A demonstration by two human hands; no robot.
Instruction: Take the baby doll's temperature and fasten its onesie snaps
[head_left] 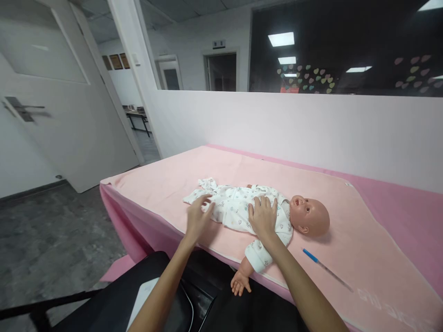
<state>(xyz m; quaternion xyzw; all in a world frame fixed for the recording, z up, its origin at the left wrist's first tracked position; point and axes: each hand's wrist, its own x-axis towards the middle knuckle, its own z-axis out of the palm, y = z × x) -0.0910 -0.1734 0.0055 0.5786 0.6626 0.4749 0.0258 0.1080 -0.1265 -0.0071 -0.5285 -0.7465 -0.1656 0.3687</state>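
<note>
A baby doll point(309, 216) lies on its back in a white printed outfit point(237, 219), its head to the right and its legs to the left. My right hand point(263, 216) rests on the doll's chest, fingers spread over the cloth. Beside the trouser legs, at the near side, is my left hand point(199, 214); its fingers are curved and apart, with nothing visible in them. Whether its fingertips touch the cloth I cannot tell. The doll's near arm point(244, 272) sticks out past the table's edge, beneath my right forearm.
A pink blanket point(166, 184) covers the table over a darker pink cloth point(401, 207). A thin stick with a blue end point(311, 255) lies right of the doll. Black chairs point(162, 276) stand against the near edge. Behind runs a white wall point(277, 124) with a window; at left is a door point(69, 101).
</note>
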